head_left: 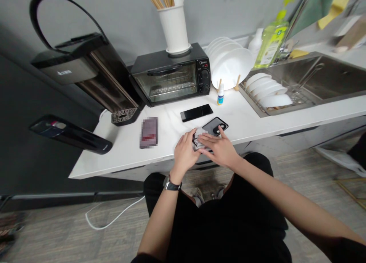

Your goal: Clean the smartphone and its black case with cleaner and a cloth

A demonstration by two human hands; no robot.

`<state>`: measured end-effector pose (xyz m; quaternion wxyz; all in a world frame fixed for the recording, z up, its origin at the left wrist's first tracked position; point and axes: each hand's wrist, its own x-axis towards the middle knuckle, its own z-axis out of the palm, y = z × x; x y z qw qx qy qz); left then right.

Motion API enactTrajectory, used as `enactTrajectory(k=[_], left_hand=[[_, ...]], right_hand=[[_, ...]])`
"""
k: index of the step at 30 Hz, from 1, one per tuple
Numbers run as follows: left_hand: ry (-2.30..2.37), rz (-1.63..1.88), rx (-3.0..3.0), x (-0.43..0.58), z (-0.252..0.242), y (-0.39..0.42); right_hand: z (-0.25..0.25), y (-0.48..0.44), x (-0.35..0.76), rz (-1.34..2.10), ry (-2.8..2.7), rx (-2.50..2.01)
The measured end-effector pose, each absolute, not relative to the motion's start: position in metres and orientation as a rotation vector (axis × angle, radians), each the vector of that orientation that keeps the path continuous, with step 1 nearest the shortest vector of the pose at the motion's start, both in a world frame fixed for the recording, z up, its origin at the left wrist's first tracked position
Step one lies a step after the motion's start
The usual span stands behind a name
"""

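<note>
A phone case [212, 126] with a grey back, black rim and camera cut-outs lies at the counter's front edge. My left hand [185, 153] grips its near left end, with the thumb and fingers curved around a crumpled whitish wipe [199, 134]. Stretched across the wipe, the fingers of my right hand [221, 150] press it onto the case. Just behind, a black phone [196, 113] lies flat. A small white-and-blue spray bottle [220, 96] stands upright farther back. The part of the case under my hands is hidden.
A blurred-out dark packet [149, 132] and a black cylinder [71, 135] are on the left, near a tall black drink machine [88, 76]. Behind are a toaster oven [171, 79] and racked white plates [231, 68]. A sink [320, 79] holding bowls is at right.
</note>
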<state>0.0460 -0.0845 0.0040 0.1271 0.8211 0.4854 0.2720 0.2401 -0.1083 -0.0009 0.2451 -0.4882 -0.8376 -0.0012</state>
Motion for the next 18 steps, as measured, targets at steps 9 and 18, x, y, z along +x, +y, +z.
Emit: enactTrajectory(k=[9,18], left_hand=[[1.453,0.798,2.377,0.050,0.002,-0.084],[1.449,0.827,2.381,0.049,0.002,-0.084]], right_hand=[[0.001,-0.115,0.246,-0.118,-2.281,-1.393],[0.007,-0.109,0.263,-0.268,-2.190,-1.615]])
